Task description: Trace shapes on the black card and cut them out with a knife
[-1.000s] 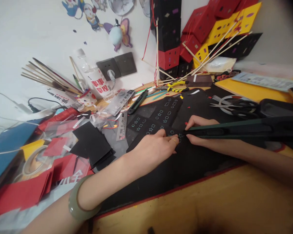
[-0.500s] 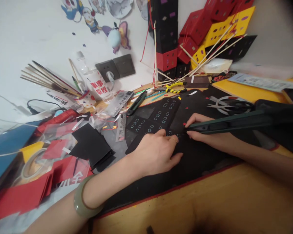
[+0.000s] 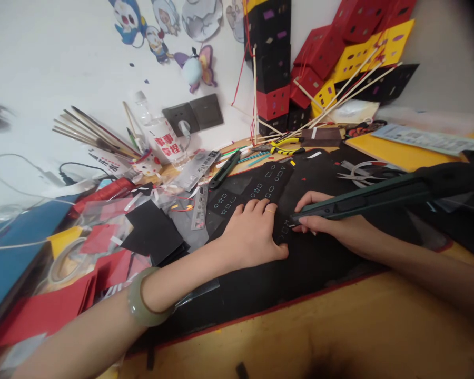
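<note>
My left hand (image 3: pixel 249 231) lies flat with fingers apart on black card (image 3: pixel 272 179) marked with rows of small outlined stars, squares, ovals and triangles. My right hand (image 3: pixel 324 220) is closed around a dark green utility knife (image 3: pixel 365 199). The knife's tip touches or hovers just over the card's right edge, beside the drawn shapes; I cannot tell which. Part of the card is hidden under my left palm. Left of the card are a clear stencil ruler (image 3: pixel 199 208) and a second utility knife (image 3: pixel 224 169).
Under the card is a black mat (image 3: pixel 260 300) with a red edge. Black card pieces (image 3: pixel 154 229) and red paper (image 3: pixel 43 310) lie left. Scissors (image 3: pixel 357 178) sit behind my right hand, yellow-handled pliers (image 3: pixel 286 145) at the back. Stacked paper boxes (image 3: pixel 268 63) stand against the wall.
My left hand has flattened out, its fingers now spread over the card. My right hand has brought the knife tip slightly left and down, to the outlined shapes. The whole view has shifted a little.
</note>
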`<state>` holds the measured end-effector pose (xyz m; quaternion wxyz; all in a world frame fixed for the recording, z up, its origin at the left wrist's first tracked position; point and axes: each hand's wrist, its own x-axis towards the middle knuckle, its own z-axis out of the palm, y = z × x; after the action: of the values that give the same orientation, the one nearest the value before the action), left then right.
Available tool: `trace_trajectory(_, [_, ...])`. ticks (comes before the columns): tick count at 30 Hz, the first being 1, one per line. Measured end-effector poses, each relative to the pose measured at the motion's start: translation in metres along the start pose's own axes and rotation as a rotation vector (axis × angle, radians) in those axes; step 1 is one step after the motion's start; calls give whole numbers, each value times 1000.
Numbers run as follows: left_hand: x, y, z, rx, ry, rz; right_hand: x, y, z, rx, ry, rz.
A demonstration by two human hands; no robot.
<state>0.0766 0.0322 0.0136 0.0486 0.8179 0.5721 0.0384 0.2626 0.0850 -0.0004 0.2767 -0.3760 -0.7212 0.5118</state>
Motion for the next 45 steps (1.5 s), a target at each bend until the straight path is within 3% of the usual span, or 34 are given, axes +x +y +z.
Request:
trace_trajectory(8, [-5,12,2,-66,110,-79,18,3,-23,-285,-106,-159])
trace_trajectory(13, [-3,18,9,-78,86,-110,25,9,-27,-421,-218,-295])
trace_trajectory(28, [-6,19,18,-156,114,-140,23,3,-18,-579,-234,-243])
trace_trajectory(34, [-7,17,22,-158,127,-128,24,4,-16,-616,-209,-288])
trace_trajectory(41, [-8,17,27,-140,146,-119,26,6,-21,-596,-346,-369])
trace_trajectory(45, [-8,18,30,-137,155,-123,27,10,-24,-575,-357,-406])
